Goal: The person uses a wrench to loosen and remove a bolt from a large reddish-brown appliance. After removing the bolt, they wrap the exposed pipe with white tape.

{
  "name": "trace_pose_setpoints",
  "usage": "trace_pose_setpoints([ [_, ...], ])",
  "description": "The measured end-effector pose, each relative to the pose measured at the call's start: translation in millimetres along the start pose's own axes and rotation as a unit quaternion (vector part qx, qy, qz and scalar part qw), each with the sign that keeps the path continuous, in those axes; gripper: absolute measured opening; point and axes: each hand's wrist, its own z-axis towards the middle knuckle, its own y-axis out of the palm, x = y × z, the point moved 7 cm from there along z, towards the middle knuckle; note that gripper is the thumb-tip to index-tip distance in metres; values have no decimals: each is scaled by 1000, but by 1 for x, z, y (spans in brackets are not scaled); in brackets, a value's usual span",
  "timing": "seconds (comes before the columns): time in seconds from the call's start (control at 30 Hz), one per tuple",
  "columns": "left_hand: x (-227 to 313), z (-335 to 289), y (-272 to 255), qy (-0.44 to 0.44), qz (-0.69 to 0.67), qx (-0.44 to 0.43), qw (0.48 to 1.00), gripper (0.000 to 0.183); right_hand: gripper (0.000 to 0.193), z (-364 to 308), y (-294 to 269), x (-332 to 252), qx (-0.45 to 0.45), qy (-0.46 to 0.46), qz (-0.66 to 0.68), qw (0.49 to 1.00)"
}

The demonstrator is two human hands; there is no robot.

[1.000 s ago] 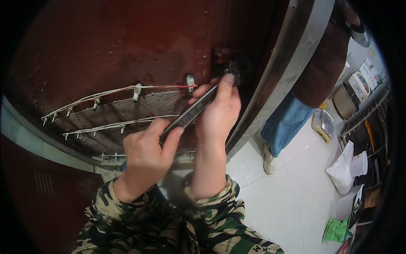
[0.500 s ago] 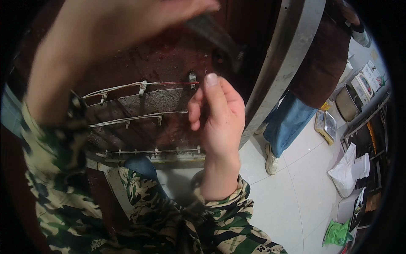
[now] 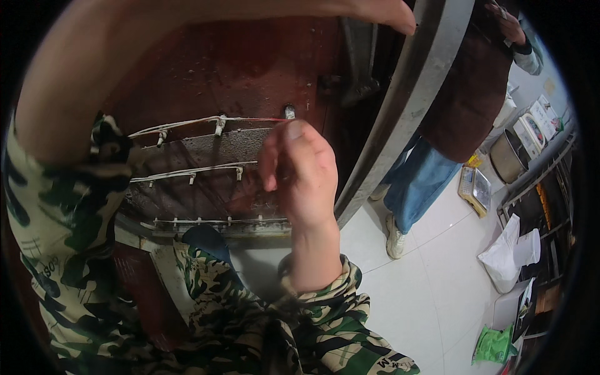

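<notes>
A white and reddish string (image 3: pixel 259 119) runs along a row of pegs (image 3: pixel 220 125) on a dark red-brown panel (image 3: pixel 250 69). My right hand (image 3: pixel 306 172) is closed, thumb over curled fingers, at the string's right end beside the last peg (image 3: pixel 289 112). The fingertips are partly blurred, and what lies between them is mostly hidden. My left arm arches across the top; one stretched digit of my left hand (image 3: pixel 394 12) shows near the grey metal rim (image 3: pixel 431 44). Its other fingers are outside the picture. Lower down, a second string (image 3: pixel 194 170) passes along another row of pegs.
A dark metal bracket (image 3: pixel 359 69) stands inside the rim. To the right is another person in a brown top (image 3: pixel 462 100) and jeans. Beyond are a scale (image 3: pixel 475 189), a metal pot (image 3: pixel 509 156), a white bag (image 3: pixel 501 256) and a green package (image 3: pixel 492 344).
My left hand has swept right and up toward the metal rim. My right hand has shifted slightly left, staying at the string. The bracket now shows more fully.
</notes>
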Motion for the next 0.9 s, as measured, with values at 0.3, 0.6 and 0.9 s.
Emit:
trace_pose_setpoints([
  [0.3,77,-115,-26,-471,-293,97,826,23,47,-6,18,-2,73,-83,356,928],
  [0.6,279,-121,49,-654,-547,13,522,19,33,-21,-65,35,231,27,85,969],
  [0.9,317,-105,85,-656,-597,25,462,18,34,-16,-94,28,296,48,-64,952],
])
